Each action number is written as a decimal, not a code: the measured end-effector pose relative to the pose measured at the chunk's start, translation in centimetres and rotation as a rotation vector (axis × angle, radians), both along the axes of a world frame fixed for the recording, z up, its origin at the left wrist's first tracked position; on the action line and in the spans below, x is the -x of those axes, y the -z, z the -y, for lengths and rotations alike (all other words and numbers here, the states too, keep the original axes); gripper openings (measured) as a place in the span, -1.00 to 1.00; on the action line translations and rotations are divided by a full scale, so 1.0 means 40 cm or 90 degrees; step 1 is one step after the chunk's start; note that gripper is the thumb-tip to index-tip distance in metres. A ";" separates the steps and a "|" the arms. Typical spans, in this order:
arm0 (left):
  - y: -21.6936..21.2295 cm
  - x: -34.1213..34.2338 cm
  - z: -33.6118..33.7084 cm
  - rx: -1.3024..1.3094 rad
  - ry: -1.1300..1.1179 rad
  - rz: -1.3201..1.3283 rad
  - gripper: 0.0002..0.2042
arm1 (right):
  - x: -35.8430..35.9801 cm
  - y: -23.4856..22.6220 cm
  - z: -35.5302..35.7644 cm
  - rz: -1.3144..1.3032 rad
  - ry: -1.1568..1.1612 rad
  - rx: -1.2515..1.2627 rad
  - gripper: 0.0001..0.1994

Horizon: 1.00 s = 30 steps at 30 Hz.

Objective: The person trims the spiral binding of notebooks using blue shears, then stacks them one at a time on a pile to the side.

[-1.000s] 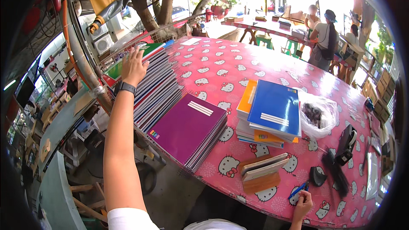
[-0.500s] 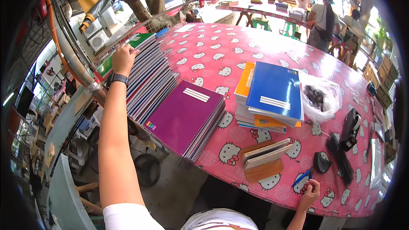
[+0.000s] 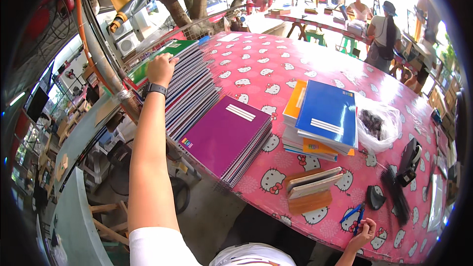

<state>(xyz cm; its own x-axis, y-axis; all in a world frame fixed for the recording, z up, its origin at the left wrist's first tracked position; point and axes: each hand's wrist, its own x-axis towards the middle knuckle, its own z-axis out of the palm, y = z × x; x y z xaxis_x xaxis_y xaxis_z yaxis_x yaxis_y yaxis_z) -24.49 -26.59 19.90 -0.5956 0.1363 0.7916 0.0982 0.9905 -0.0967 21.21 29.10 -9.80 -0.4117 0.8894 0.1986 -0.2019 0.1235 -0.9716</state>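
My left hand [image 3: 161, 70], with a dark watch at the wrist, reaches out to the green notebook [image 3: 183, 47] on top of the tall stack of spiral notebooks [image 3: 189, 86]. Its fingers are curled on the cover; the fingertips are partly hidden. In front of that stack lies a lower pile topped by a purple notebook [image 3: 224, 133]. Down at the right near edge, my right hand [image 3: 363, 234] has its fingers closed at one handle of a pair of blue-handled pliers [image 3: 353, 214]. The handles stand apart in a V, the head pointing away from me.
A pile topped by a blue notebook [image 3: 327, 111] sits mid-table beside a clear plastic bag [image 3: 379, 123] holding dark bits. Nearer are a wooden block holder [image 3: 310, 194], a black tape dispenser [image 3: 409, 160] and black spiral wires [image 3: 395, 197]. People [image 3: 384, 34] are at a far table.
The view has shifted, so the table appears farther right. The pliers' handles have spread apart, with my right hand at one of them. My left hand stays on the green notebook.
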 end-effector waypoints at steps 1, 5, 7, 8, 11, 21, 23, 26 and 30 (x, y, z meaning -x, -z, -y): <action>-0.004 -0.002 -0.011 -0.015 0.013 0.003 -0.72 | 0.003 -0.004 0.002 0.002 0.002 0.002 -0.89; -0.085 -0.044 0.056 -0.213 -0.162 0.040 -0.48 | 0.003 0.005 -0.003 0.002 0.011 -0.006 -0.90; -0.083 -0.028 0.178 -0.401 -0.276 -0.067 -0.25 | 0.015 0.001 0.005 0.000 -0.018 0.005 -0.89; -0.075 -0.013 0.213 -0.510 -0.304 -0.059 -0.22 | 0.015 0.001 0.005 0.000 -0.020 0.009 -0.89; -0.061 0.014 0.308 -0.733 -0.212 0.089 -0.12 | 0.018 0.000 -0.002 0.042 -0.051 -0.004 -0.88; -0.027 0.031 0.362 -0.625 -0.259 0.030 -0.60 | 0.013 0.003 -0.003 0.011 -0.069 0.025 -0.88; -0.080 -0.016 0.372 -0.475 -0.338 0.035 -0.54 | 0.026 0.007 0.008 0.001 -0.095 0.041 -0.87; 0.012 -0.060 0.040 -0.173 -0.260 0.192 -0.48 | 0.007 -0.013 -0.007 0.032 -0.053 -0.015 -0.88; 0.027 -0.102 0.008 0.046 -0.109 0.098 -0.59 | 0.011 -0.004 -0.002 0.021 -0.072 -0.003 -0.88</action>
